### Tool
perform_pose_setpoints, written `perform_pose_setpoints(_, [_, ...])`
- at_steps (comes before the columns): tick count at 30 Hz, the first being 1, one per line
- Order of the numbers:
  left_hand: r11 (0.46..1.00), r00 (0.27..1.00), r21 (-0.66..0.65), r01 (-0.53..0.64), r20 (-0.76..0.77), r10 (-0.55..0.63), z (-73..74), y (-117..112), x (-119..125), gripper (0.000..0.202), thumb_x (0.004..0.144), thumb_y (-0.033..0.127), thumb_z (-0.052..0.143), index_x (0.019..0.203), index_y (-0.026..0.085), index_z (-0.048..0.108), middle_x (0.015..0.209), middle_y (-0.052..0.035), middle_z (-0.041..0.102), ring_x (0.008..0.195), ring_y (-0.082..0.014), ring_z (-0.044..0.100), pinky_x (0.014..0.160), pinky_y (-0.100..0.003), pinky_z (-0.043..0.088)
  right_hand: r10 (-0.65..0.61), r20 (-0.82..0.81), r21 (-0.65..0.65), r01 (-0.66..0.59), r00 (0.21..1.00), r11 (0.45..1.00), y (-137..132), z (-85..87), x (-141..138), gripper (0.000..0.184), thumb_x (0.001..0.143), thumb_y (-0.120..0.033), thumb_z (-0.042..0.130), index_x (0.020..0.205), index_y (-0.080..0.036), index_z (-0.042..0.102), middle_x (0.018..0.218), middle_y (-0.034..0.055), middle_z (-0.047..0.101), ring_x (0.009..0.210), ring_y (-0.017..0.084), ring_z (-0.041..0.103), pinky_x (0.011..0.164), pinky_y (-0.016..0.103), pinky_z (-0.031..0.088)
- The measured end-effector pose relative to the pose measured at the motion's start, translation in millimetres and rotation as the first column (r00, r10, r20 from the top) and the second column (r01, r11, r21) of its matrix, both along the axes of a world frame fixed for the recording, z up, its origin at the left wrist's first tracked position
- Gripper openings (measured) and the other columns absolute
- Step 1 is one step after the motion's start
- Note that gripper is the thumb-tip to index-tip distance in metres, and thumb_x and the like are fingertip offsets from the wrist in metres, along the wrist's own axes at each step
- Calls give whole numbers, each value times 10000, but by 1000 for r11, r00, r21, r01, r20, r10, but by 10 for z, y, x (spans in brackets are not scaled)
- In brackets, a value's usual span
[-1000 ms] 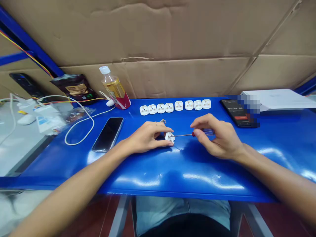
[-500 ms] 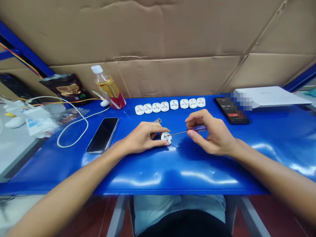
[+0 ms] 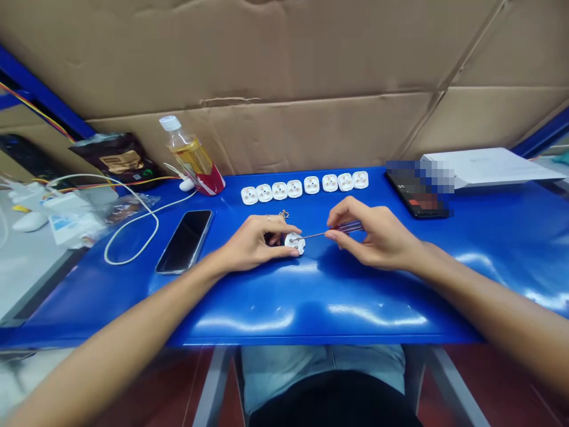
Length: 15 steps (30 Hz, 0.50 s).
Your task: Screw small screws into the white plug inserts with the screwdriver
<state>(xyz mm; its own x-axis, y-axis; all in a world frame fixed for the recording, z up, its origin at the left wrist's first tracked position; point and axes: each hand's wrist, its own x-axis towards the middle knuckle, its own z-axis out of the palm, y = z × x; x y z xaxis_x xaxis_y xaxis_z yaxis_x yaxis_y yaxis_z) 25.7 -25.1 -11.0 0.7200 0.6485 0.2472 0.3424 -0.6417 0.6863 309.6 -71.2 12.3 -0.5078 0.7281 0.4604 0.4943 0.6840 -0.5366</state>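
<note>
Between thumb and fingers, my left hand (image 3: 260,240) grips a small round white plastic plug part (image 3: 299,242) just above the blue tabletop. My right hand (image 3: 373,234) is closed around the clear handle of a screwdriver (image 3: 349,226). Its thin shaft points left, and the tip meets the face of the plug part; the exact contact is too small to make out. Just behind my left hand lies a little pile of small brass-coloured metal pieces (image 3: 284,214). Several white square plug pieces (image 3: 312,185) stand in a row farther back.
A dark phone (image 3: 185,242) and a white cable (image 3: 156,220) lie on the left, near a drink bottle (image 3: 195,160) and a dark pouch (image 3: 119,157). At the right are another phone (image 3: 415,196) and a white box (image 3: 480,169). Cardboard (image 3: 311,65) backs the table.
The view has shifted slightly. My right-hand fingers have turned a little on the screwdriver handle, while the tip stays at the plug part in my left hand.
</note>
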Motion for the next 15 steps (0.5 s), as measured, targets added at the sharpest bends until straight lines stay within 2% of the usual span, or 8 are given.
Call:
perform_pose_setpoints(4, [1000, 1000, -24, -16, 21, 16, -28, -9, 13, 410, 890, 470, 831, 1180, 181, 815, 658, 45, 519, 639, -116, 480, 704, -276, 455, -39, -43, -96, 34, 998, 995, -43, 32, -77, 102, 1002, -311, 656, 963, -225, 617, 790, -2, 744, 635, 144, 712, 556, 251, 522])
perform_pose_setpoints(7, [1000, 1000, 7, -16, -3, 17, 11, -10, 33, 418, 897, 492, 818, 1179, 184, 815, 659, 44, 532, 635, -117, 478, 715, -276, 460, -87, -86, -164, 72, 992, 984, -56, 33, -134, 115, 1015, -334, 642, 982, -231, 600, 646, -50, 677, 525, 132, 645, 519, 259, 474])
perform_pose_setpoints(9, [999, 997, 43, -10, -75, 13, 64, 5, 30, 418, 913, 515, 795, 1181, 195, 811, 677, 36, 568, 628, -116, 485, 712, -273, 464, -113, -115, -191, 90, 987, 978, -45, 29, -148, 110, 1021, -336, 631, 1017, -237, 583, 584, -75, 639, 484, 134, 617, 499, 265, 453])
perform_pose_setpoints(12, [994, 982, 107, 1, -185, 19, 144, 46, -22, 432, 939, 540, 758, 1223, 216, 797, 770, 6, 661, 635, -115, 512, 706, -265, 465, -128, -146, -170, 102, 981, 980, -23, 23, -125, 119, 1016, -334, 637, 1057, -239, 577, 627, -64, 670, 503, 143, 632, 510, 274, 462])
perform_pose_setpoints(15, [991, 973, 132, 16, -228, 15, 189, 92, -113, 477, 938, 566, 750, 1290, 244, 775, 971, -37, 733, 675, -117, 538, 686, -252, 452, -150, -162, -104, 134, 975, 985, -5, 19, -71, 111, 1017, -327, 638, 1063, -240, 586, 749, -27, 722, 577, 151, 679, 566, 284, 510])
